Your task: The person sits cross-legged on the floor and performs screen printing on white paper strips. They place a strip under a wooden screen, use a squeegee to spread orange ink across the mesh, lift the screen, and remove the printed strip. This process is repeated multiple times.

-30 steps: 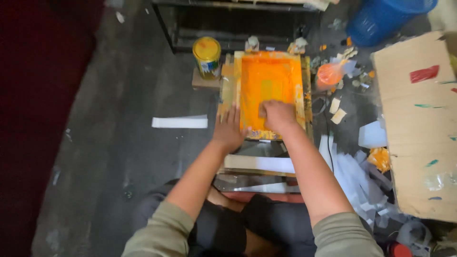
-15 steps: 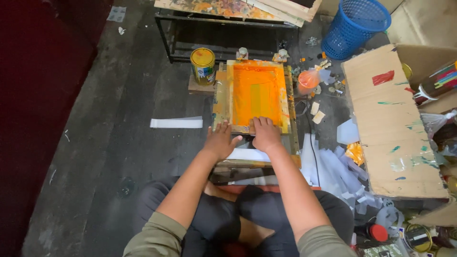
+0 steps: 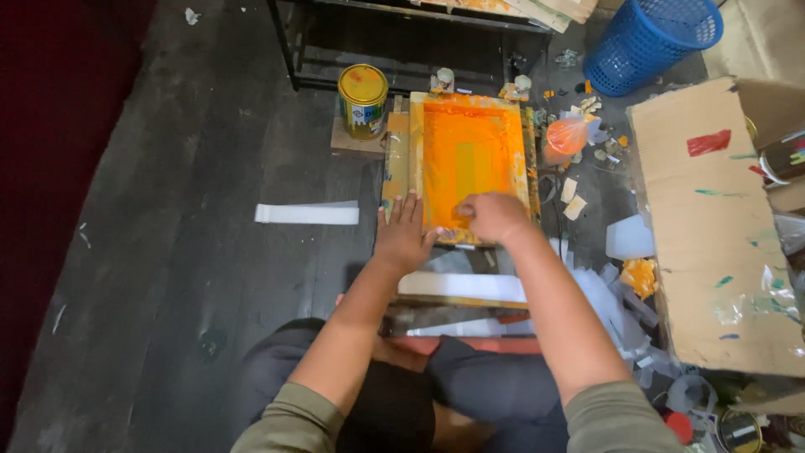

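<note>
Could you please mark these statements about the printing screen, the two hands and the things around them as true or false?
1. The left hand lies flat on the near left corner of the orange screen frame. True.
2. The right hand rests on the blue basket. False: it is closed at the near edge of the frame; what it grips is hidden.
3. A yellow-lidded tin stands to the left of the frame's far end. True.
4. The white strip lies on top of the orange screen. False: it lies on the dark floor, left of the frame.
5. A cardboard sheet with paint marks lies to the right. True.
</note>
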